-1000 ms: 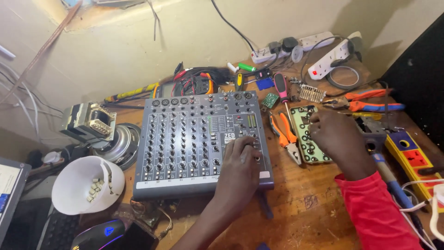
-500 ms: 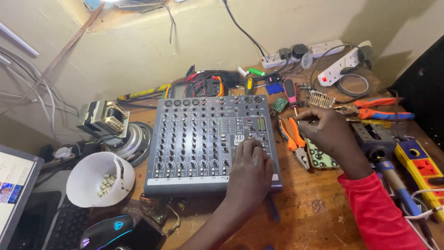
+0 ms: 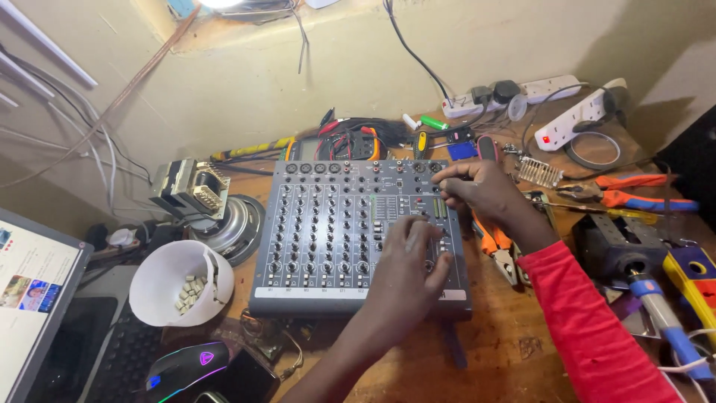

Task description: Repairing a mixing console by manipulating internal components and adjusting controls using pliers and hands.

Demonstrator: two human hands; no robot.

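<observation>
A grey audio mixer (image 3: 328,231) with rows of black knobs lies on the wooden bench. My left hand (image 3: 409,272) rests on its lower right part, fingers spread over the knobs near the front edge. My right hand (image 3: 481,195), in a red sleeve, reaches over the mixer's upper right corner with fingertips pinched at a small control there; whether it grips anything is hidden.
A white bowl (image 3: 179,280) of small parts and a transformer (image 3: 186,188) on a speaker stand left of the mixer. Orange pliers (image 3: 496,242), power strips (image 3: 522,93), a multimeter (image 3: 350,142) and a blue-handled tool (image 3: 664,321) lie right and behind. A screen (image 3: 33,291), keyboard and mouse (image 3: 186,366) sit front left.
My right hand moved left from the green board onto the mixer's upper right corner. My left hand stays on the mixer's lower right. The view shifted right.
</observation>
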